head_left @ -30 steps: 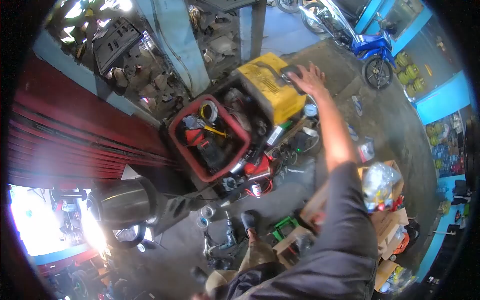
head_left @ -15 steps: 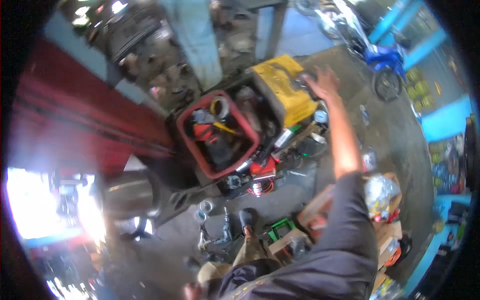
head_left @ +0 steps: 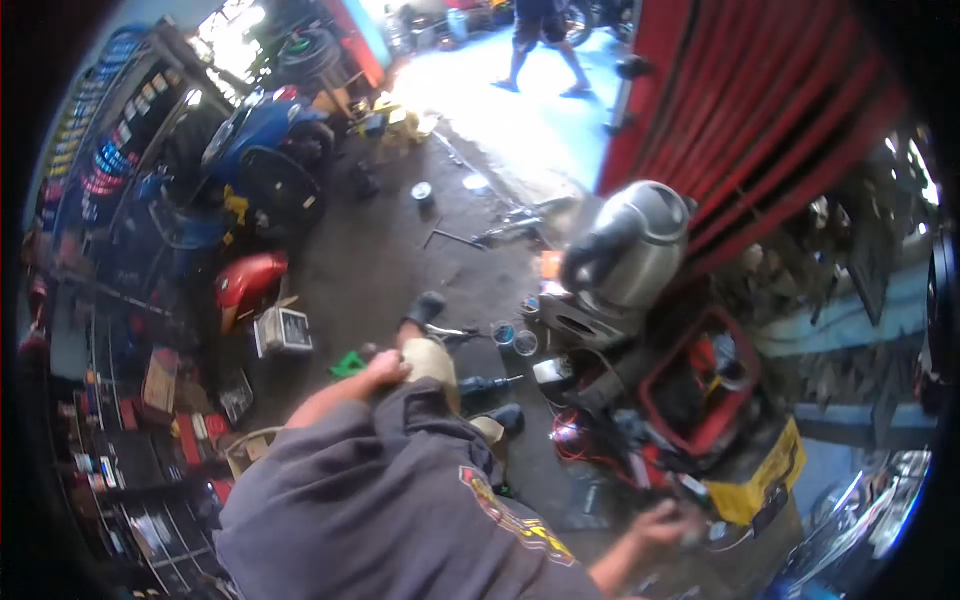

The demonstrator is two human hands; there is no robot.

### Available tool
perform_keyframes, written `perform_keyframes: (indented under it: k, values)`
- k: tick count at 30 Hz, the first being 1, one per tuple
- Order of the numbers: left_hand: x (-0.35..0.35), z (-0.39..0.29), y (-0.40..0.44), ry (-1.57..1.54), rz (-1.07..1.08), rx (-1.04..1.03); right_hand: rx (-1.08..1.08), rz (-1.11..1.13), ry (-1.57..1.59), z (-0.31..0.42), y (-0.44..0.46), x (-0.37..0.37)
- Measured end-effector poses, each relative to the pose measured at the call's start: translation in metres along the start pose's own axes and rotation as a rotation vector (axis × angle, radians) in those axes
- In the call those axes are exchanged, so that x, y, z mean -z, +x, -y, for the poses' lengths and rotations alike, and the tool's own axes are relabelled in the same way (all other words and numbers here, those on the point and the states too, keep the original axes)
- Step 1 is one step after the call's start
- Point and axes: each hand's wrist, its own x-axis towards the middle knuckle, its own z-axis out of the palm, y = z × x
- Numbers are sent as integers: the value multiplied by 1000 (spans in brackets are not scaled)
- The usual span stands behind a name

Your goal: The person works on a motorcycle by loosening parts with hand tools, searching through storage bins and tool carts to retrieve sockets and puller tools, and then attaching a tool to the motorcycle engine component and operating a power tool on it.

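A dark shirt (head_left: pixel 350 480) fills the lower frame, its chest lettering crumpled past reading, and it hides the upper arms. The left hand (head_left: pixel 385 368) comes from a bent forearm slanting up and to the right, fingers curled narrow above a knee of the beige trousers (head_left: pixel 430 365); whether anything sits inside that curl cannot be told. The right hand (head_left: pixel 663 525) reaches forward and out to the right from a forearm mostly covered by the shirt. It is smeared by motion, its fingers seem partly bent, and I cannot tell whether it grips something or how wide it is. Just beyond it, to the right, lies the yellow case (head_left: pixel 745 492), whose long visible edge runs from lower left to upper right; its dark portion merges with the shadow, and contact with the hand cannot be made out. Against the case stands the red tub (head_left: pixel 664 420), its rim tilted in view and the contents a blur of dark and red shapes. Between the legs and the tub, a drill (head_left: pixel 485 384) lies on the floor (head_left: pixel 350 270), bit pointing right, its rear hidden by a leg. Farther off are two round tins (head_left: pixel 514 338), then a silver machine (head_left: pixel 640 245) before a red shutter (head_left: pixel 750 90). In the glaring doorway another person (head_left: pixel 540 35) is cut off above the waist.
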Motion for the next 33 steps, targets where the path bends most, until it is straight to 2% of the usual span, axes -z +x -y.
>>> perform_keyframes:
  k: [1,2,4,7,9,12,15,17,19,21,23,24,25,26,27,28,29,30,31,33]
  values:
    - [-1,-1,3,-20,-6,0,-138,22,402,26,-23,-26]
    - [2,-5,5,-45,-10,-14,-315,111,639,64,-43,-38]
    - [21,-20,5,-72,27,8,-130,356,728,114,-69,-56]
    - [35,-18,20,-150,12,11,11,545,862,192,-55,-66]
    - [44,-11,36,-202,-9,6,-42,612,893,223,-43,-78]
    - [51,6,78,-226,-94,-46,-1,632,878,267,-10,-102]
    - [75,14,132,-235,-83,-14,38,664,895,317,25,-134]
    - [70,34,191,-227,-87,-34,41,701,875,354,43,-164]
    - [107,38,249,-211,163,10,10,722,820,404,60,-206]
    - [95,80,342,-145,117,-5,-50,769,714,451,69,-262]
    - [150,95,387,-198,96,16,-92,690,716,523,111,-309]
    - [181,100,408,-182,168,135,-110,746,703,553,131,-324]
    - [247,78,392,-286,115,189,-146,821,759,586,163,-335]
    - [260,91,407,-334,32,147,-21,840,784,610,192,-351]
    - [272,104,426,-380,-58,97,8,909,819,626,214,-370]
    - [286,116,436,-367,-51,96,106,866,833,638,233,-393]
    - [298,122,448,-502,-78,116,47,1009,732,649,259,-405]
    - [311,126,463,-646,-109,135,22,998,696,654,274,-428]
    - [314,130,474,-653,-111,136,2,990,661,651,284,-453]
    - [310,143,491,-689,-148,307,-275,1023,539,646,296,-494]
